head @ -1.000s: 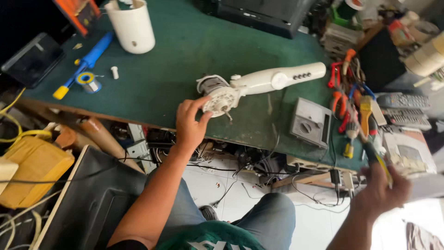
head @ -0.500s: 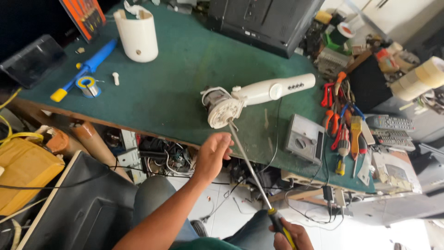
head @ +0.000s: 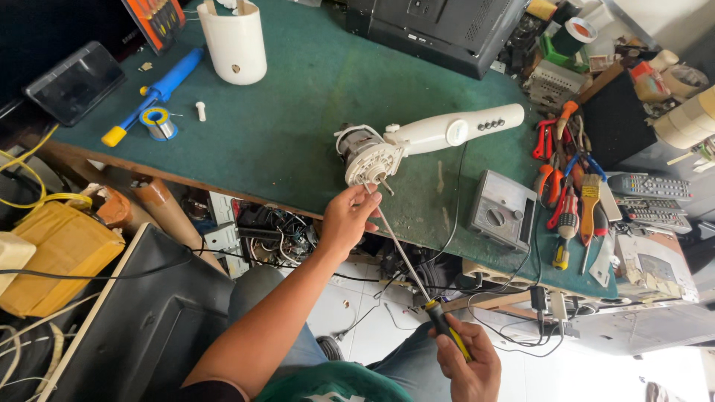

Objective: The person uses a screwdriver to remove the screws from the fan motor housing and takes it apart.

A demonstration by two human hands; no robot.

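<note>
**A:** Head view: what's the biggest thing before you?

**B:** Your green-topped workbench (head: 298,119) fills the upper half of the frame. At its top centre sits a black flat device (head: 439,30), and at lower left, below the bench edge, a dark panel (head: 141,320) leans beside a yellow box (head: 59,253).

**A:** And the piece you're working on?

**B:** The white fan body (head: 447,134) lies across the middle of the bench, its round motor end (head: 365,158) toward the near edge, its button end pointing to the upper right. A white cylindrical housing (head: 235,45) stands upright at upper left.

**A:** Where are your hands?

**B:** Your left hand (head: 346,219) is just below the motor end, fingers pinched together around the long shaft of the screwdriver (head: 406,260) near its tip. Your right hand (head: 465,361) is at the bottom centre, closed on the screwdriver's black-and-yellow handle.

**A:** Smaller things?

**B:** A grey multimeter (head: 503,208) lies right of the motor; pliers and screwdrivers with red and orange grips (head: 558,186) crowd the right edge. At upper left lie a blue desoldering pump (head: 153,93) and a solder spool (head: 159,123), just beside each other.
</note>
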